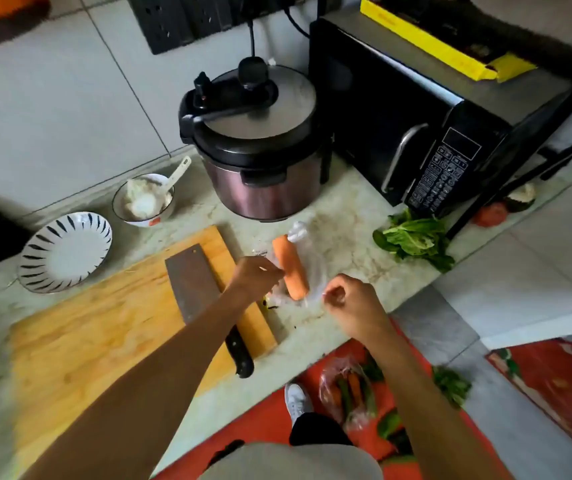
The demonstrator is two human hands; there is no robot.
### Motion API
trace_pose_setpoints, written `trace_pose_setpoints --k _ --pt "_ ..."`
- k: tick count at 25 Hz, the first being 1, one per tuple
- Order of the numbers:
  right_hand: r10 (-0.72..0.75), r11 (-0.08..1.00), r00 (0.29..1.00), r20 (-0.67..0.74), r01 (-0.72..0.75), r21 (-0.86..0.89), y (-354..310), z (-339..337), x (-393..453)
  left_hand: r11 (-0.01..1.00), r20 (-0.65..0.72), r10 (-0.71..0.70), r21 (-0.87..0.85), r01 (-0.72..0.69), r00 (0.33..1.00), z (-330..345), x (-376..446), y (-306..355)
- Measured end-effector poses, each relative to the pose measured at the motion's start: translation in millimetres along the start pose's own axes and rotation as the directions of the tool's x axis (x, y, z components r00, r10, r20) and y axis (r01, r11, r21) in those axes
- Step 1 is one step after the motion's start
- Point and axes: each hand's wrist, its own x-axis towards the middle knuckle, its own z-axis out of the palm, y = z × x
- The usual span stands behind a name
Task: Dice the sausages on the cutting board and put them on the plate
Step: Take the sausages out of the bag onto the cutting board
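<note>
Orange sausage [290, 268] in clear wrap [314, 277] — my left hand [255, 277] and right hand [348, 299] pinching it, cleaver [193, 282] at nine o'clock on board [104, 327]

Cleaver [193, 284] lies across the cutting board [97, 327]; pressure cooker [257, 147] crowds behind.

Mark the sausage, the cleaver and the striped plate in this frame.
sausage [291, 268]: head view, middle of its orange body.
cleaver [193, 278]: head view, flat of the blade.
striped plate [64, 251]: head view, bare white centre.
</note>
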Motion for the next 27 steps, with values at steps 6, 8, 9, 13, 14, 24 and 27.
trace_pose_setpoints --k 6,8,9,13,14,24,27 --pt "0.045 0.999 0.998 0.042 -0.046 0.004 11 0 19 0.937 -0.135 -0.105 0.319 0.143 0.985 36 8 33" --pt "0.057 0.998 0.996 0.07 -0.058 0.009 12 -3 24 0.925 -0.152 -0.096 0.351 0.144 0.984 42 15 36" --pt "0.051 0.998 0.996 0.07 -0.053 0.019 12 -1 26 0.92 -0.155 -0.102 0.36 0.153 0.983 43 17 35" --pt "0.057 0.996 0.994 0.091 -0.063 0.068 9 1 31 0.957 -0.053 -0.286 -0.058 0.283 0.957 29 29 28" --pt "0.063 0.994 0.992 0.112 -0.072 0.079 6 1 34 0.909 0.013 -0.321 -0.275 0.313 0.947 19 27 26" --pt "-0.11 0.994 0.921 0.375 0.092 0.065 -78 59 61 0.628 0.001 -0.317 -0.749 0.211 0.948 -97 -42 -66" --pt "-0.129 0.989 0.875 0.467 0.148 -0.005 -101 90 58 0.719 -0.136 -0.378 -0.666 0.198 0.916 -118 -70 -105"
